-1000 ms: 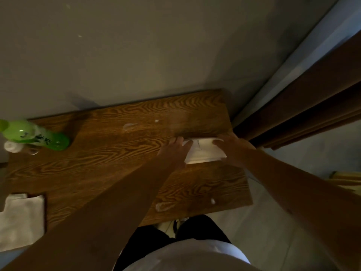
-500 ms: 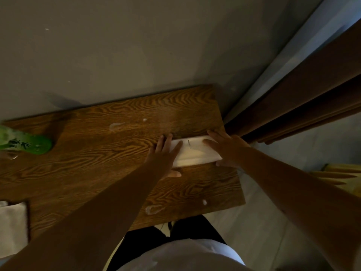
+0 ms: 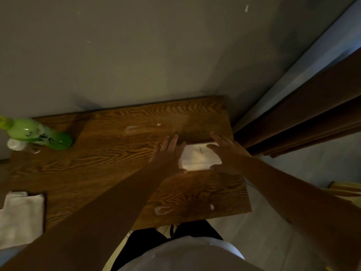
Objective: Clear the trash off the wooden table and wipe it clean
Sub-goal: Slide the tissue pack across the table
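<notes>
A folded white cloth (image 3: 199,156) lies flat on the right part of the wooden table (image 3: 109,157). My left hand (image 3: 168,153) presses its left edge with straight fingers. My right hand (image 3: 228,151) lies flat on its right edge, fingers spread. Whitish smears and crumbs mark the wood: a smear (image 3: 131,129) and a speck (image 3: 158,124) behind the cloth, another smear (image 3: 162,210) and a speck (image 3: 212,206) near the front edge.
A green bottle (image 3: 41,135) stands at the table's far left with a small white thing (image 3: 14,144) beside it. A second white cloth (image 3: 20,218) hangs at the front left corner. The grey wall runs behind; a dark wooden door frame (image 3: 304,122) stands right.
Both hands have flattened out on the cloth, which now lies as a neater folded rectangle. The view swung right, then back left, so the bottle and left cloth show again.
</notes>
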